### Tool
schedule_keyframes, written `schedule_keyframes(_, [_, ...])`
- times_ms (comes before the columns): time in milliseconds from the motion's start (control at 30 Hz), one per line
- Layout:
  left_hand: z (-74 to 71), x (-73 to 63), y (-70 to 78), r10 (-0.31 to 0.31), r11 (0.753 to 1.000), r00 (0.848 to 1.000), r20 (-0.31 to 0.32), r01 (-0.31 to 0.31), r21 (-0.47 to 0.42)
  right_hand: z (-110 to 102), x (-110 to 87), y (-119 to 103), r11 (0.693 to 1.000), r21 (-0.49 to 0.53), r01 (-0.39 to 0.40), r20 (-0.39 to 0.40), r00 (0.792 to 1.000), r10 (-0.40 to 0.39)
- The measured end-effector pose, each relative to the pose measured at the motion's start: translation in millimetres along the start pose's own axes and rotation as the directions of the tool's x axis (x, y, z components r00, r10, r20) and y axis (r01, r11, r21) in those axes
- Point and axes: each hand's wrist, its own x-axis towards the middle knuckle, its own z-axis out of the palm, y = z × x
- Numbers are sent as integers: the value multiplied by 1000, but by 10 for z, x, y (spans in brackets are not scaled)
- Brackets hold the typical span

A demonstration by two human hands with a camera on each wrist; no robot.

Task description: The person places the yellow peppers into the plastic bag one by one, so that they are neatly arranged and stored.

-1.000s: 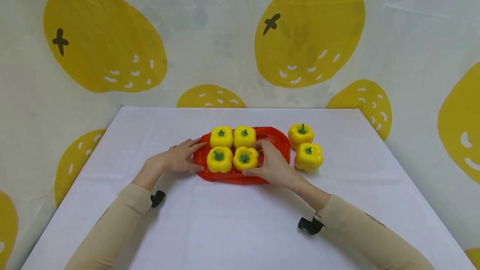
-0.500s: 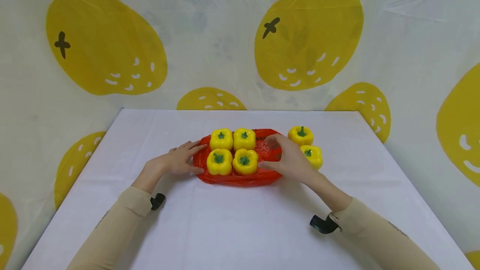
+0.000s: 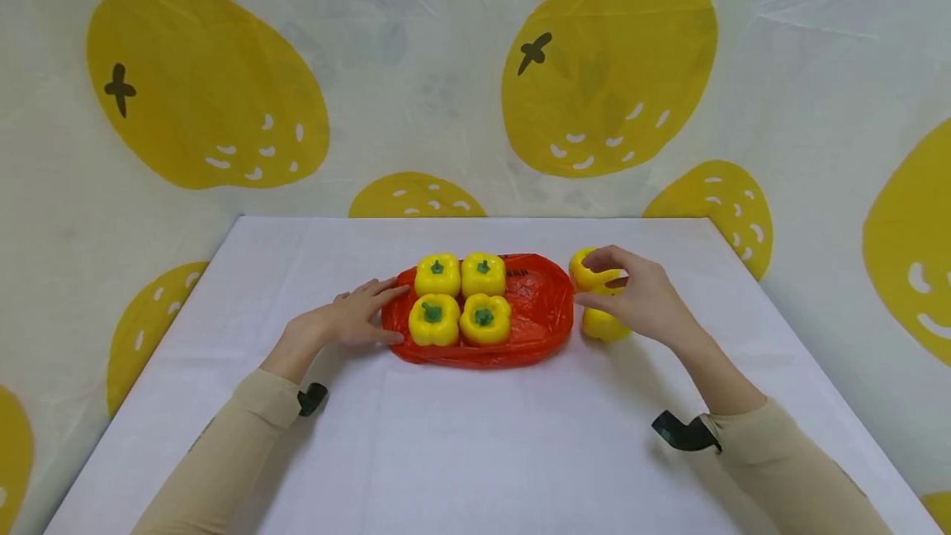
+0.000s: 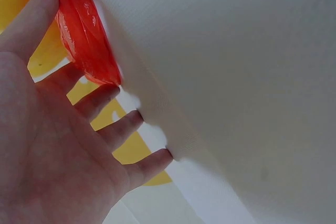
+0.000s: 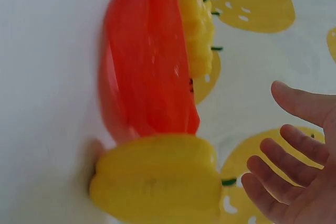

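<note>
A red plastic bag (image 3: 546, 316), spread in a low oval with raised edges, bears several yellow bell peppers (image 3: 434, 321) in two rows on its left part. My left hand (image 3: 357, 316) touches the bag's left edge with extended fingers; in the left wrist view the thumb and fingers meet the red plastic (image 4: 84, 35). To the right of the bag are two more bell peppers, a back one (image 3: 583, 271) and a front one (image 3: 603, 325). Over them hovers my right hand (image 3: 646, 300), partly hiding both. The right wrist view shows its fingers spread, apart from a bell pepper (image 5: 157, 179).
A white cloth covers the table (image 3: 475, 444). Behind it hangs a pale curtain (image 3: 416, 64) printed with large yellow fruit. A dark wrist camera (image 3: 683, 433) sticks out from the right sleeve, another (image 3: 313, 399) from the left.
My right hand has let go of the front right bell pepper on the bag and moved rightward, over the two peppers outside it. The left hand has stayed at the bag's left edge.
</note>
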Motion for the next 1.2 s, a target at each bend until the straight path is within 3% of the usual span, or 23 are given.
schedule_keyframes(200, [6,1,-15,2,1000,1000,-8,-2,1,-200,-45,165,999,-14,-36,30,999,37])
schedule_keyframes(400, [17,5,-28,1,1000,1000,-8,-1,-5,-309,-116,328,996,-13,-91,142,986,92])
schedule_keyframes(733, [29,20,-19,-12,1000,1000,-7,12,-10,-273,-184,576,994,57,-98,225,971,83])
schedule_keyframes(1200, [18,14,-6,-15,1000,1000,1,15,-2,-213,-212,712,986,92,-141,252,961,114])
